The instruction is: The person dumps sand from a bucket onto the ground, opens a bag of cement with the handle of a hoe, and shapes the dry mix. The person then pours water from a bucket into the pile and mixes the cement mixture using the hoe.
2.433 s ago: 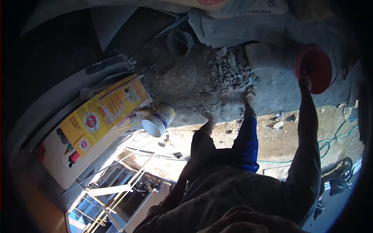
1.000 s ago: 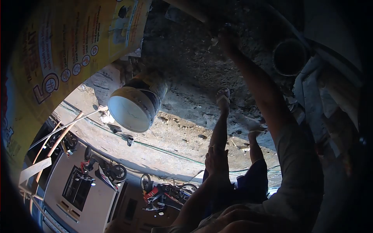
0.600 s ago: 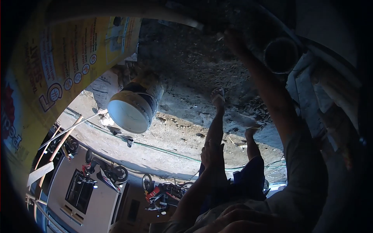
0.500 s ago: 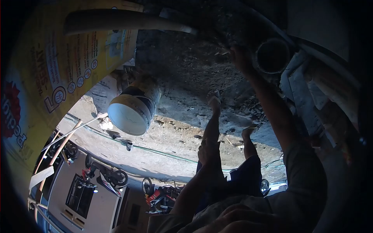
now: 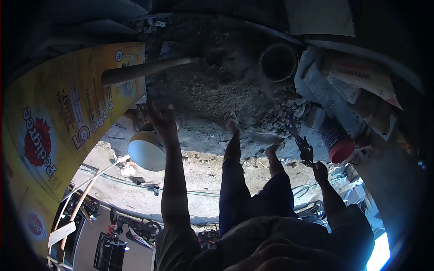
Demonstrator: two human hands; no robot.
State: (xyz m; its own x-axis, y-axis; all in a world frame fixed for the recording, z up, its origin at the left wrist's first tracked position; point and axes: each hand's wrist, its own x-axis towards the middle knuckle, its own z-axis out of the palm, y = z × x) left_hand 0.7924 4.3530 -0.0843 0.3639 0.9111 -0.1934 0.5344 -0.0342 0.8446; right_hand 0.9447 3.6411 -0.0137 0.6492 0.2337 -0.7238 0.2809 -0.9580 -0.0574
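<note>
Dark ragged strand (image 5: 305,150) is located at the person's right side, between the right foot (image 5: 274,148) and the red-rimmed bucket (image 5: 342,148). Its far end overlaps the rubble (image 5: 287,114) in view; contact with the rubble cannot be confirmed, and the material cannot be identified.

Right hand (image 5: 320,171): narrow, fingers drawn together, apparently holding the near end of the strand. Left hand (image 5: 163,123): wide, empty as far as visible, fingers spread, extended forward in front of the white bucket (image 5: 147,151). The wooden handle (image 5: 144,71) lies beyond the left fingertips, with a visible gap; its support cannot be determined.

Step in hand, as judged: carrying the strand out to the right side with the right hand alone. The next move calls for control of the strand's trailing end, adequate clearance from the red-rimmed bucket, and a steady stance on the loose ground (image 5: 199,97).

Difference from the preceding frame: the right hand is displaced from the ground ahead to the right side; the left hand is off the left leg (image 5: 230,151) and reaches forward; the red-rimmed bucket is now distinctly visible.
</note>
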